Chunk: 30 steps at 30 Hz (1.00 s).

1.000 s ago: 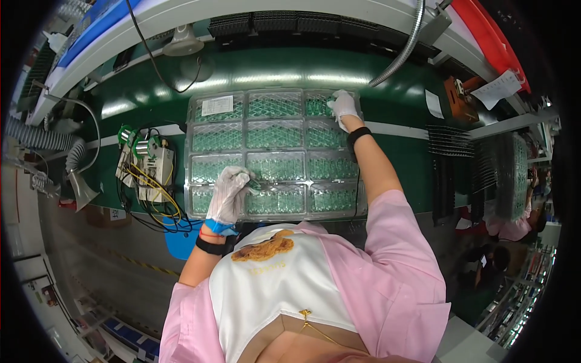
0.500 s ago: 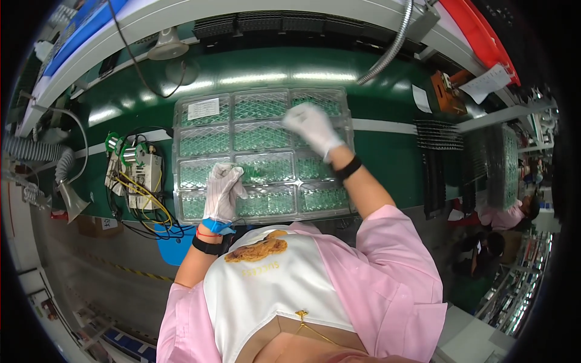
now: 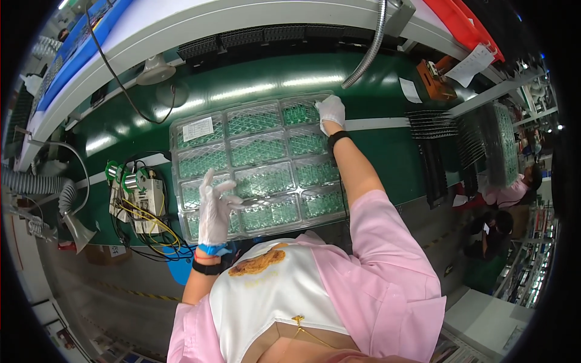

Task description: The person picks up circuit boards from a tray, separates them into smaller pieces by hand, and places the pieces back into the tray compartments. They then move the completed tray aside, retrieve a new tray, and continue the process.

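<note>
A big clear plastic tray (image 3: pixel 257 166) lies flat on the green belt (image 3: pixel 387 151), right in front of the person. The tray has many little boxes in it, and each box is full of small green parts (image 3: pixel 263 181). It probably lies flat so the parts stay in their boxes and do not slide out.

The left hand (image 3: pixel 215 212), in a white glove, is over the near left corner of the tray. Its fingers are spread and point up, with the thumb out to the side. It looks loose and holds nothing that I can see. The forearm comes up from the near edge of the tray, and a blue band and a black band sit on the wrist.

The right hand (image 3: pixel 330 112), also in a white glove, is at the far right corner of the tray. The arm is stretched out long to get there. The fingers curl down onto the edge of the tray, maybe to keep it steady, but I cannot tell if they really grip it.

Left of the tray sits a small box with yellow and black wires (image 3: pixel 142 206). Far beyond the tray's right side, stacks of dark trays (image 3: pixel 460 142) stand.
</note>
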{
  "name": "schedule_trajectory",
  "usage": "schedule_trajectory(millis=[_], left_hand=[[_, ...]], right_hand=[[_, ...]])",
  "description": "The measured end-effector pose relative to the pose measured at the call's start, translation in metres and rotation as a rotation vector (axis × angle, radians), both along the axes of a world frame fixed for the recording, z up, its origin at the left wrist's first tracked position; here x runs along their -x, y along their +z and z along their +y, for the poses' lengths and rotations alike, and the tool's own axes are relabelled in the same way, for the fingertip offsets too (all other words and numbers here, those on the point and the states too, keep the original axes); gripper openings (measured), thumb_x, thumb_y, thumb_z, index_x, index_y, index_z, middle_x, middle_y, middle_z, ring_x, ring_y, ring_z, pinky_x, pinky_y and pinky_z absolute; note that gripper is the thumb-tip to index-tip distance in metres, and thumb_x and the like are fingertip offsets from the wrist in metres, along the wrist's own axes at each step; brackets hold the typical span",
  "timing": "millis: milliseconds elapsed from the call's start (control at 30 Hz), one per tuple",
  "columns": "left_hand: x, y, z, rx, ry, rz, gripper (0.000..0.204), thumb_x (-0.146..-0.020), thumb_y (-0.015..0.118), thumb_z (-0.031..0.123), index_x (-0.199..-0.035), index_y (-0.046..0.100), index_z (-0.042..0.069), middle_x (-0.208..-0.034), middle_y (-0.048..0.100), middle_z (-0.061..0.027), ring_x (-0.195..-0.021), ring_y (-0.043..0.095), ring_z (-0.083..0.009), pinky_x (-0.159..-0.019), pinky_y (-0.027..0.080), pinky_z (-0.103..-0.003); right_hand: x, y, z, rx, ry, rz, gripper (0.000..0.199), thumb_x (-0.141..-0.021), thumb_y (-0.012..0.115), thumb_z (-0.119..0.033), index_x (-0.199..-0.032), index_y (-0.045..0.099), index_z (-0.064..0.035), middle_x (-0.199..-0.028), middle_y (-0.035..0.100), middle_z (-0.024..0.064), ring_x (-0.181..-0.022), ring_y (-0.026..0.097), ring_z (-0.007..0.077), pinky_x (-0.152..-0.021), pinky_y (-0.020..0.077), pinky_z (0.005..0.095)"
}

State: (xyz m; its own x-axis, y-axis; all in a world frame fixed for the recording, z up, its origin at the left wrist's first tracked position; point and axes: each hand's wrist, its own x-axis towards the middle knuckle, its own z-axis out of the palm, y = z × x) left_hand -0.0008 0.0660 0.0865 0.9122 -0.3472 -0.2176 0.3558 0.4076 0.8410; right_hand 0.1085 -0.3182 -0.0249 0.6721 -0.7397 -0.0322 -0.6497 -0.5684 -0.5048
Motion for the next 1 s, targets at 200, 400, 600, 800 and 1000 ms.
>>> schedule_trajectory(millis=[200, 400, 600, 800, 1000], left_hand=[[0.003, -0.031, 0.063, -0.192, -0.015, 0.010, 0.049, -0.094, 0.052, 0.036, -0.128, 0.043, 0.002, -0.092, 0.062, -0.0088, -0.073, 0.059, -0.0127, -0.066, 0.050, -0.025], [0.000, -0.030, 0.081, -0.526, -0.121, -0.161, 0.033, -0.092, 0.055, 0.025, -0.113, 0.054, -0.001, -0.093, 0.061, -0.0066, -0.071, 0.057, -0.0107, -0.066, 0.045, -0.023], [-0.010, -0.033, 0.073, -0.561, -0.329, -0.209, 0.031, -0.091, 0.056, 0.024, -0.111, 0.055, 0.000, -0.089, 0.060, -0.0046, -0.071, 0.056, -0.0101, -0.066, 0.045, -0.024], [-0.013, -0.038, 0.053, -0.441, -0.467, -0.217, 0.028, -0.091, 0.056, 0.021, -0.110, 0.056, 0.000, -0.082, 0.058, -0.0042, -0.073, 0.057, -0.0112, -0.069, 0.046, -0.024], [0.014, -0.021, 0.013, -0.528, -0.518, -0.329, 0.028, -0.092, 0.055, 0.021, -0.110, 0.056, 0.000, -0.084, 0.057, -0.0047, -0.073, 0.056, -0.0119, -0.070, 0.046, -0.025]], right_hand=[[0.005, 0.015, 0.026, 0.131, 0.122, 0.237, 0.030, -0.074, 0.071, -0.030, -0.084, 0.068, -0.0027, -0.095, 0.065, 0.0178, -0.090, 0.062, 0.0342, -0.079, 0.0509, 0.0400], [0.094, 0.119, 0.069, 0.232, 0.619, 0.211, 0.027, -0.080, 0.062, -0.021, -0.100, 0.065, -0.0036, -0.098, 0.064, 0.0192, -0.091, 0.062, 0.0345, -0.078, 0.0505, 0.0415], [0.222, 0.294, 0.191, 0.315, 1.149, -0.219, 0.014, -0.072, 0.056, -0.016, -0.081, 0.058, -0.0065, -0.069, 0.059, 0.0080, -0.063, 0.061, 0.0271, -0.053, 0.0459, 0.0372], [0.309, 0.357, 0.281, 0.350, 0.687, -0.062, 0.012, -0.071, 0.059, -0.023, -0.075, 0.062, -0.0120, -0.066, 0.058, 0.0015, -0.055, 0.057, 0.0213, -0.052, 0.0441, 0.0321], [0.350, 0.342, 0.218, 0.377, 0.618, 0.013, 0.019, -0.078, 0.055, -0.021, -0.094, 0.062, -0.0143, -0.068, 0.058, 0.0071, -0.056, 0.056, 0.0245, -0.053, 0.0450, 0.0328]])
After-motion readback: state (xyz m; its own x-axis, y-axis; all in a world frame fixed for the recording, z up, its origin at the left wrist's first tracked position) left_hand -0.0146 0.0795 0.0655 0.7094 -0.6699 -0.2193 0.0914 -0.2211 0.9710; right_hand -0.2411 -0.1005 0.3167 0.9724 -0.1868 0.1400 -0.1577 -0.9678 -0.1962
